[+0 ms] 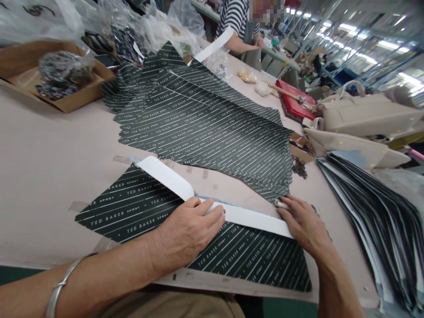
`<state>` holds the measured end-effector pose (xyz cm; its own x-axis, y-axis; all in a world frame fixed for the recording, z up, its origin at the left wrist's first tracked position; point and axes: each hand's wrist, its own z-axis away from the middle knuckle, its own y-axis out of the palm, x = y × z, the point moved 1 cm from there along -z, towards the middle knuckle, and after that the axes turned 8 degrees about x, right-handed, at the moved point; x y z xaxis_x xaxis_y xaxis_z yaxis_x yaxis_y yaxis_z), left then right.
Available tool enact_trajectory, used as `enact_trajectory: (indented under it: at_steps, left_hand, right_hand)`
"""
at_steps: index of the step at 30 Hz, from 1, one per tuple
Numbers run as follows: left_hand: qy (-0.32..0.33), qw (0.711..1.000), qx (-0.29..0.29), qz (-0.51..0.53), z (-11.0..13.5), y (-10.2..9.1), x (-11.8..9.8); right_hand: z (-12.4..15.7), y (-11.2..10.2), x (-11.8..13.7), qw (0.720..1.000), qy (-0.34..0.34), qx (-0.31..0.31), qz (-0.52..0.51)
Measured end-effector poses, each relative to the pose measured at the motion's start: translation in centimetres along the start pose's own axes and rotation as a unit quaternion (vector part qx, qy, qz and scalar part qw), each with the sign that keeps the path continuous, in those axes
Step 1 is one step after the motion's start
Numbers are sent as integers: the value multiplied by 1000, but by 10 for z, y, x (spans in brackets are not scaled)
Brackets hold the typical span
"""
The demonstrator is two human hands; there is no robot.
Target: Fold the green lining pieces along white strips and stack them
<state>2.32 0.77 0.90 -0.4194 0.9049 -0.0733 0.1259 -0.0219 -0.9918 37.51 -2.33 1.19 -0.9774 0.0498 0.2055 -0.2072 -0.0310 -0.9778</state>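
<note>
A dark green fabric panel [132,207] with slanted white lines and printed lettering lies on the table in front of me. Along its upper edge runs a white strip [258,220], its left end lifted and curling away from the panel. My left hand [195,225] is closed on the middle of this strip, fingers bent over it. At the strip's right end rests my right hand [306,225], fingers stretched out and thumb apart from them; a whitish covering shows near a fingertip. Beyond both hands lies a pile of matching fabric panels [205,128].
An open cardboard box [76,99] with plastic-wrapped items stands at left. On the right are a stack of dark, pale-edged pieces [374,221], beige bags [367,115] and a red item [294,99]. A person in a striped top [233,17] works at the back.
</note>
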Motion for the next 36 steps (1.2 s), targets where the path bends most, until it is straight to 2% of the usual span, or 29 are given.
enact_trajectory:
  at_steps: [2, 3, 5, 7, 9, 10, 11, 13, 15, 20, 25, 32, 36]
  left_hand:
    - [0, 1000, -3, -1, -1, -1, 0]
    - [1, 1000, -7, 0, -1, -1, 0]
    - [5, 1000, -16, 4, 0, -2, 0]
    - [9, 1000, -25, 11, 1, -3, 1]
    - [10, 999, -29, 16, 1, -3, 2]
    - [8, 999, -30, 17, 2, -3, 3]
    - [7, 999, -30, 19, 1, -3, 3]
    - [4, 999, -31, 23, 1, -2, 3]
    - [7, 999, -31, 28, 1, -1, 4]
    - [7, 999, -23, 41, 2, 2, 3]
    - [14, 999, -17, 40, 1, 1, 5]
    - [21, 998, -27, 55, -1, 0, 8]
    - [16, 997, -25, 67, -1, -1, 8]
  right_hand:
    - [4, 1, -5, 999, 16, -1, -30]
    - [5, -2, -1, 997, 41, -27, -53]
    - [7, -15, 13, 972, 102, -148, -153]
    - [10, -33, 32, 905, 130, -295, -277]
    - [10, -47, 53, 816, 99, -386, -419]
    - [9, -51, 64, 775, 78, -393, -488]
    - [7, -51, 75, 739, 63, -375, -557]
    - [1, -42, 98, 667, 53, -303, -679]
    - [-6, -26, 120, 636, 63, -229, -734]
    - [-15, 5, 154, 599, 58, -187, -776]
    - [-17, 7, 162, 610, 9, -175, -773]
    - [-21, 9, 163, 590, -17, -156, -792]
    - [-19, 6, 171, 614, -43, -142, -775]
